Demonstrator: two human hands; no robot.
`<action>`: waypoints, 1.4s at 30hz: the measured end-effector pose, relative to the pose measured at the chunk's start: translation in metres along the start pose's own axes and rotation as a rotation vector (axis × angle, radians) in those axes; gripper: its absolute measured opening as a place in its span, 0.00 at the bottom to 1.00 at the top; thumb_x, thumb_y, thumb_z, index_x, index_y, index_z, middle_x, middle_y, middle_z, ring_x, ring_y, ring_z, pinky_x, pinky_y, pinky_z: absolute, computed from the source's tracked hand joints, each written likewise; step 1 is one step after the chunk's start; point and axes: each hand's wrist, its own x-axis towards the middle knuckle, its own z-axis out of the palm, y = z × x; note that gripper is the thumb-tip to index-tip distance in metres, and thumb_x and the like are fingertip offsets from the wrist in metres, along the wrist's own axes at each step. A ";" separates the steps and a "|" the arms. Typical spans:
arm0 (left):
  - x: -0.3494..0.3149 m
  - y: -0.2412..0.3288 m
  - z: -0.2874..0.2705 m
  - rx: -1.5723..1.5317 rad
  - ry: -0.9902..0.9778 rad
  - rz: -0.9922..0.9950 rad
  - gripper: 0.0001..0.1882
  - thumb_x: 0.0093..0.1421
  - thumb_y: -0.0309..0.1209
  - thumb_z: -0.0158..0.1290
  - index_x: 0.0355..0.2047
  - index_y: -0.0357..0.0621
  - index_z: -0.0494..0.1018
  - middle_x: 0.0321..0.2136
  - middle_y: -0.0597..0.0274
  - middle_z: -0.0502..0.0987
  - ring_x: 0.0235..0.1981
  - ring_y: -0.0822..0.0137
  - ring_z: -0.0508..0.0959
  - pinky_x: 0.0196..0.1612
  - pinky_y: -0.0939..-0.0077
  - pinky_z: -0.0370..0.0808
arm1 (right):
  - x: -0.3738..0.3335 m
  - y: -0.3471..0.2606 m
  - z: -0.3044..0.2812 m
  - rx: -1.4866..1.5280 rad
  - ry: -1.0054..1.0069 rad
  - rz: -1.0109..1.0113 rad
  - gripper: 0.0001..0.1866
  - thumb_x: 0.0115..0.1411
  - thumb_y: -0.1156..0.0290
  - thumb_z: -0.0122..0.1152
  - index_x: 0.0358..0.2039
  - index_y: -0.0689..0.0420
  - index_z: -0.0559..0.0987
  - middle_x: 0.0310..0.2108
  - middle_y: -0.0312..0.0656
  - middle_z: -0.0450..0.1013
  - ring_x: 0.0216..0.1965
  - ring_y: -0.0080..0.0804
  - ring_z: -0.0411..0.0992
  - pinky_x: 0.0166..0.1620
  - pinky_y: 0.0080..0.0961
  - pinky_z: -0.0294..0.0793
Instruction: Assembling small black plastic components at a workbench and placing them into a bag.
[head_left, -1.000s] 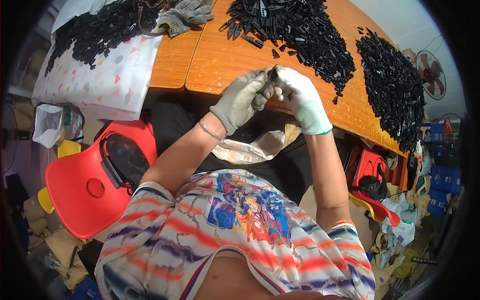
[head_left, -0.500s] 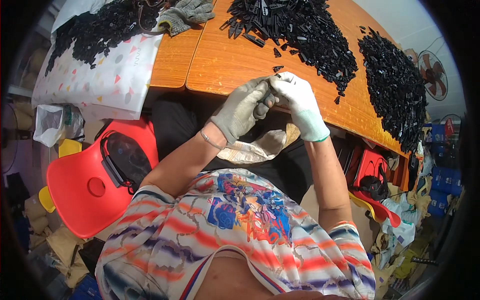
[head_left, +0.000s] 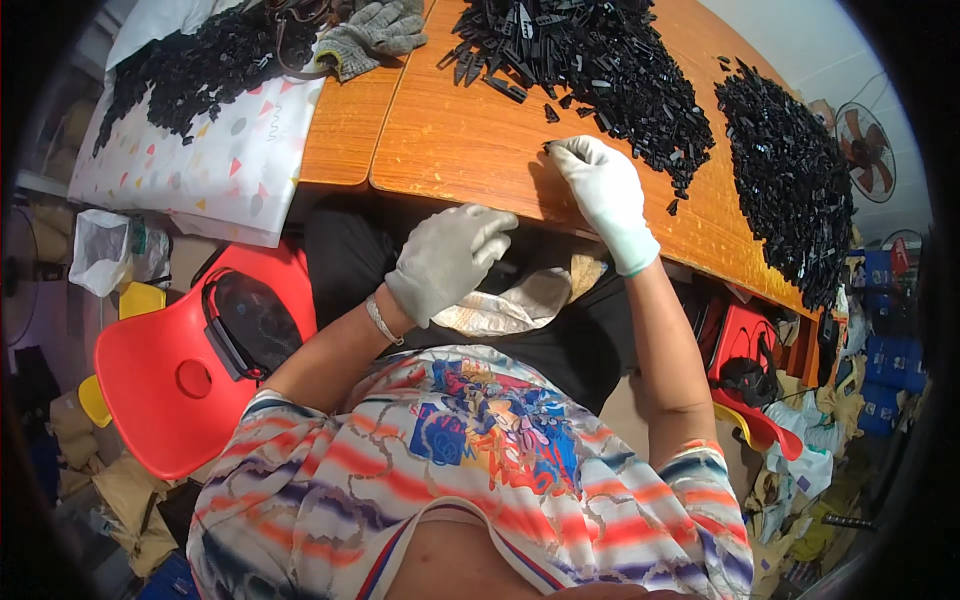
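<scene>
My right hand (head_left: 603, 190), in a white glove with a pale green cuff, is over the front of the wooden table (head_left: 450, 130). Its thumb and fingers are pinched on a small black plastic piece (head_left: 550, 147). Lower and to the left, my left hand (head_left: 447, 258) wears a greyer, worn glove and hovers over my lap beside the table edge. Its fingers are loosely bent and apart, with nothing visible in them; the palm is hidden. Beyond my right hand lies a large pile of black plastic pieces (head_left: 610, 75).
Another heap of black pieces (head_left: 785, 170) covers the table's right end. More black parts (head_left: 200, 75) lie on a patterned sheet (head_left: 235, 165) at left, near a grey knit glove (head_left: 375, 38). A whitish cloth (head_left: 515, 305) rests on my lap. A red chair (head_left: 170, 375) stands at left.
My hands have come apart. The left has dropped back toward my lap and its fingers have loosened; the right has shifted slightly right, pinching a small black piece over the table.
</scene>
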 end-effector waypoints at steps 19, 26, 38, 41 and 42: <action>0.158 -0.042 -0.018 0.304 0.054 -0.211 0.15 0.58 0.40 0.53 0.37 0.42 0.74 0.34 0.47 0.79 0.39 0.49 0.79 0.42 0.57 0.75 | 0.019 0.000 0.000 -0.444 0.055 -0.176 0.07 0.55 0.67 0.57 0.31 0.55 0.77 0.31 0.49 0.78 0.35 0.49 0.76 0.40 0.39 0.74; 0.142 -0.060 -0.008 0.064 0.315 -0.190 0.13 0.58 0.34 0.54 0.41 0.41 0.69 0.32 0.51 0.79 0.32 0.55 0.80 0.36 0.64 0.76 | 0.008 0.001 -0.005 0.104 -0.086 -0.015 0.11 0.55 0.71 0.58 0.39 0.59 0.80 0.33 0.45 0.79 0.36 0.32 0.77 0.41 0.25 0.74; 0.098 -0.014 0.003 -1.309 0.073 -0.248 0.15 0.67 0.34 0.46 0.48 0.37 0.66 0.29 0.64 0.73 0.28 0.77 0.74 0.28 0.86 0.69 | 0.001 -0.044 0.010 0.637 0.119 -0.001 0.11 0.60 0.72 0.57 0.40 0.63 0.81 0.31 0.35 0.78 0.30 0.16 0.72 0.35 0.14 0.71; 0.094 -0.010 0.005 -1.197 0.126 -0.164 0.14 0.69 0.38 0.42 0.42 0.39 0.67 0.26 0.66 0.72 0.25 0.76 0.72 0.26 0.85 0.68 | 0.001 -0.041 0.017 0.600 0.129 -0.041 0.11 0.60 0.72 0.58 0.40 0.63 0.80 0.30 0.35 0.78 0.30 0.17 0.72 0.35 0.16 0.72; 0.095 -0.008 0.006 -1.262 0.155 -0.224 0.12 0.69 0.38 0.42 0.41 0.41 0.67 0.26 0.68 0.70 0.24 0.78 0.69 0.26 0.86 0.66 | 0.002 -0.040 0.019 0.584 0.136 -0.062 0.10 0.60 0.72 0.58 0.40 0.63 0.80 0.30 0.36 0.78 0.29 0.17 0.72 0.36 0.16 0.72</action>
